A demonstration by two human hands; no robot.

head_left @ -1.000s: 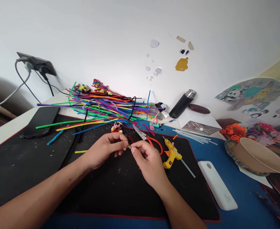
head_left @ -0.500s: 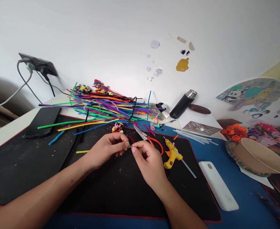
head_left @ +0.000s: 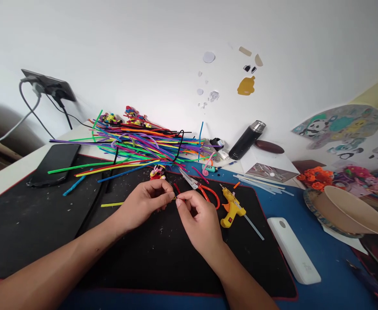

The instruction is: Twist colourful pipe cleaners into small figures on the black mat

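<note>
My left hand (head_left: 152,196) and my right hand (head_left: 198,213) meet over the black mat (head_left: 163,258), fingertips nearly touching. Both pinch a tiny yellow piece of pipe cleaner (head_left: 175,197), mostly hidden by the fingers. Just beyond them sits a small pipe-cleaner figure (head_left: 158,173) in red, yellow, pink and black. A short dark red pipe cleaner (head_left: 177,188) lies behind the fingertips. Orange-handled scissors (head_left: 204,189) rest close to my right hand, and a yellow pipe cleaner (head_left: 112,204) lies left of my left hand.
A heap of coloured pipe cleaners (head_left: 143,144) spreads along the wall. On the right are a yellow glue gun (head_left: 232,209), glue sticks (head_left: 262,185), a white power bank (head_left: 293,249) and a beige bowl (head_left: 353,211). A black flask (head_left: 247,140) leans behind; a phone (head_left: 55,163) lies left.
My right hand's fingertips have come slightly closer to the left's, and less of the yellow piece shows between them. The whole view has shifted slightly.
</note>
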